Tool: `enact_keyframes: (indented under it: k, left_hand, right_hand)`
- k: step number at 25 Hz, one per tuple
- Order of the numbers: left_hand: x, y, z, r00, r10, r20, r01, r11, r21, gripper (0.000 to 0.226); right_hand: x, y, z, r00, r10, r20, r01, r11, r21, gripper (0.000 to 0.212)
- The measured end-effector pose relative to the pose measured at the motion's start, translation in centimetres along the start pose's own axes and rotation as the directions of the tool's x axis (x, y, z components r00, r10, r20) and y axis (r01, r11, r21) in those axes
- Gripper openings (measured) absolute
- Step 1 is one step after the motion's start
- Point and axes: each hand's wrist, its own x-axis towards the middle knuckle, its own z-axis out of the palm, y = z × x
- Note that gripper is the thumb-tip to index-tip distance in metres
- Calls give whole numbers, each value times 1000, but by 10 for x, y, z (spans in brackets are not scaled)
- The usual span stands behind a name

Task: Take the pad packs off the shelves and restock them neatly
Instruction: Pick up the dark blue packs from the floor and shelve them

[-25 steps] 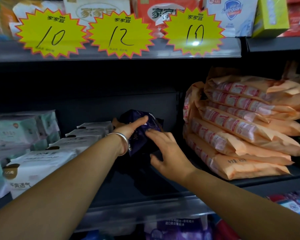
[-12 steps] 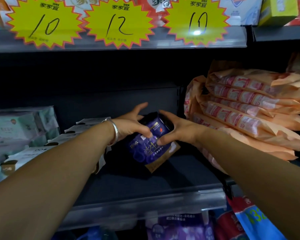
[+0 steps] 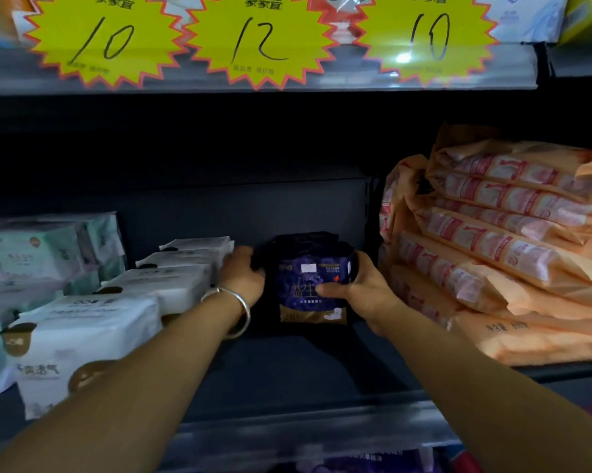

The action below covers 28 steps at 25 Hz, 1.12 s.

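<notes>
A dark purple pad pack (image 3: 309,278) with a gold lower band stands upright on the dark shelf (image 3: 287,367), with more dark packs behind it. My left hand (image 3: 243,278) grips the pack's left side; a silver bangle circles that wrist. My right hand (image 3: 356,288) grips its right side, thumb across the front. A row of white pad packs (image 3: 171,281) lies to the left. A stack of orange pad packs (image 3: 499,247) fills the right.
Pale green packs (image 3: 31,254) sit at the far left. Yellow starburst price tags (image 3: 263,39) hang on the shelf edge above. A clear plastic rail (image 3: 304,435) runs along the shelf's front edge. Purple and red packs (image 3: 383,462) show on the shelf below.
The purple pack was tilted and lifted between both hands; now it stands upright on the shelf, further back. Both hands stay on its sides.
</notes>
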Motion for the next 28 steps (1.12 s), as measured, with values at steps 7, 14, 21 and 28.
enact_keyframes:
  k: [7,14,21,28]
  left_hand:
    - [13,-24,51,990,-92,104,83,992,90,44]
    - [16,-26,59,986,-87,142,63,984,167,41]
    - [-14,-14,40,980,-46,192,-16,951,310,41]
    - [-132,7,12,947,307,97,-321,873,368,32]
  right_hand:
    - [47,26,2,996,51,72,-44,995,-87,89]
    - [71,32,3,996,67,55,-62,995,-82,77]
    - [28,14,5,993,0,-122,-70,818,-571,46]
    - [-101,-6,-2,945,-284,165,273,404,-873,42]
